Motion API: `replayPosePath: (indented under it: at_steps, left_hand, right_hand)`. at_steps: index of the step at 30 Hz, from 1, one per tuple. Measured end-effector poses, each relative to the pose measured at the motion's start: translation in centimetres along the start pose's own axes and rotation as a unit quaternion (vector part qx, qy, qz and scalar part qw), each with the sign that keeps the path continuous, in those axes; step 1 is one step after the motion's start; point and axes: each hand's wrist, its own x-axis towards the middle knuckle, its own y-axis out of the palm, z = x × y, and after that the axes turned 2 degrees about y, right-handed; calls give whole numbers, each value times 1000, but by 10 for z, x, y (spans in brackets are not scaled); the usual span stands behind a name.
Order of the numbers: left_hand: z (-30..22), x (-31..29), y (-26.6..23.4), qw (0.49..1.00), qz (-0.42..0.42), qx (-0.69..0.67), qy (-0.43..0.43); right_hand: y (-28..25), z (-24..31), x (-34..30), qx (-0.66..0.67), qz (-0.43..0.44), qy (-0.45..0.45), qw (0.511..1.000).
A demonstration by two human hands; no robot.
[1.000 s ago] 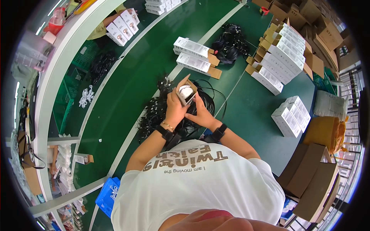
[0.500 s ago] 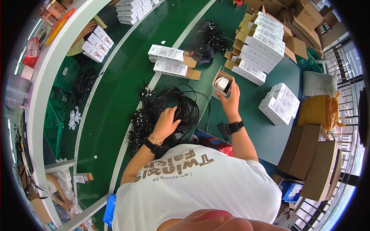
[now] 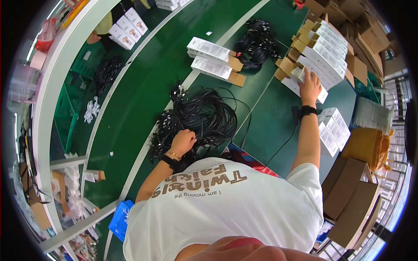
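My left hand [image 3: 183,142] is closed at the near edge of a tangled pile of black cables [image 3: 211,115]; whatever its curled fingers hold is hidden. Farther right, my right hand [image 3: 310,87] reaches to the near end of a row of white cartons [image 3: 324,61] with open brown flaps. Its fingers grip a small white carton [image 3: 298,74], partly covered by the hand. Another white carton [image 3: 322,95] lies under that hand. Two white cartons [image 3: 211,67] with open flaps lie beyond the cable pile.
A second heap of black cables [image 3: 257,45] lies beyond the flapped pair. Closed white cartons [image 3: 334,130] stand right of my right forearm. Brown cardboard boxes [image 3: 352,200] stand at the table's right side. A white frame rail [image 3: 43,87] curves along the left, with a green crate [image 3: 65,113] past it.
My right hand has moved away and rightward, from holding an open carton upright to the near end of the row. My left hand has drawn nearer me, its fingers now curled. The view has shifted.
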Motion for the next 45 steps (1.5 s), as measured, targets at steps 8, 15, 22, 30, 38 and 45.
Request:
replayPosePath:
  at_steps: [8,15,22,30,38,45]
  left_hand:
    - [-23,16,-45,976,-96,-194,38]
    - [-51,0,-130,948,-176,-261,53]
    - [-62,-55,-192,895,-355,-244,116]
    - [-96,-101,-167,653,-99,-733,160]
    - [-43,-197,-149,691,-187,-689,115]
    - [-43,-268,-137,751,-337,-568,-30]
  right_hand:
    - [9,147,-59,402,180,-215,872]
    - [-99,271,-108,459,560,-388,570]
    - [-215,300,-98,683,524,-339,380]
    - [-307,319,-101,798,459,-287,266]
    - [-277,275,-65,835,466,-208,206]
    - [-267,292,-108,814,512,-224,158]
